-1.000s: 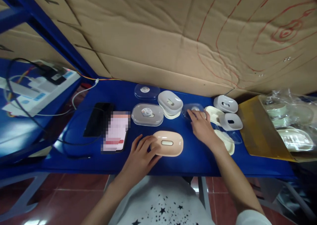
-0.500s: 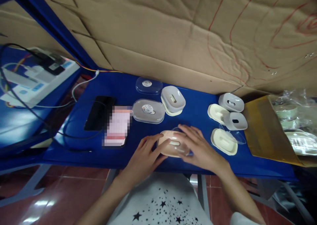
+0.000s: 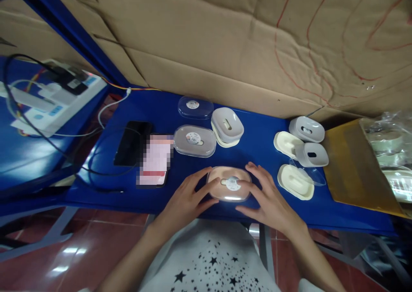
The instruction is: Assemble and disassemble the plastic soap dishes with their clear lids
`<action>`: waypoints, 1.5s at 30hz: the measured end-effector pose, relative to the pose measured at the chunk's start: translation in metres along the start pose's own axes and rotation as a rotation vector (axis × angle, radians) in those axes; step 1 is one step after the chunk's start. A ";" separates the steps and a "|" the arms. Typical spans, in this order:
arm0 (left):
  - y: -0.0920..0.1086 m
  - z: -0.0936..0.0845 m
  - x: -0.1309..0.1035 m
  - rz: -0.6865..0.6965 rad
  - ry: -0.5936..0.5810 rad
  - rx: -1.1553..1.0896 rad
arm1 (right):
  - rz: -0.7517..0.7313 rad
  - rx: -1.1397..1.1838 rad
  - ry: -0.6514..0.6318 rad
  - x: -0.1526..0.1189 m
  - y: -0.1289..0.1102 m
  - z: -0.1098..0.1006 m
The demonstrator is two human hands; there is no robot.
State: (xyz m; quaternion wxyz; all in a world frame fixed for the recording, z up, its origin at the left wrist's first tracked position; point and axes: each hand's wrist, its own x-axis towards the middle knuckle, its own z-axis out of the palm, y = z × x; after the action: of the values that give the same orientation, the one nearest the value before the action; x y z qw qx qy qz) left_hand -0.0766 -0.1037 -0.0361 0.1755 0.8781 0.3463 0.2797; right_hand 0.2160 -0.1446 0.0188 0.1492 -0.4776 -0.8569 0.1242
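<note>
A peach oval soap box [image 3: 228, 196] with a clear lid and a round white label lies at the front of the blue table. My left hand [image 3: 189, 197] grips its left end, with fingers on the lid and the thumb along the near side. From the right, my right hand [image 3: 267, 197] is curved round the other end, its index finger pressing on the lid by the label. Beyond the hands, a labelled clear lid [image 3: 195, 148] lies beside a grey soap dish [image 3: 227, 124] on a cream base.
Another clear lid [image 3: 196, 107] lies farther back. Grey dishes [image 3: 307, 128] and cream bases [image 3: 294, 182] are grouped at right, beside an open carton [image 3: 343, 167] of wrapped pieces. Left are a dark phone [image 3: 131, 142], a phone with a blurred screen [image 3: 156, 159], cables and a power strip [image 3: 41, 116].
The clear lid, tilted under my right hand before, now sits flat over the peach box with its label showing. My right hand has shifted right and its fingers have spread.
</note>
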 end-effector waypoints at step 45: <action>0.023 0.014 0.038 0.129 0.045 0.137 | 0.220 0.165 0.228 -0.069 0.001 0.013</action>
State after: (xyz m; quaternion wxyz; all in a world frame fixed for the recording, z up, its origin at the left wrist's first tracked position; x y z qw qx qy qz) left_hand -0.0337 -0.0946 -0.0216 0.0887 0.9019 0.3115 0.2858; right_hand 0.2461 -0.2042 -0.0028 0.2697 -0.5657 -0.7637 0.1549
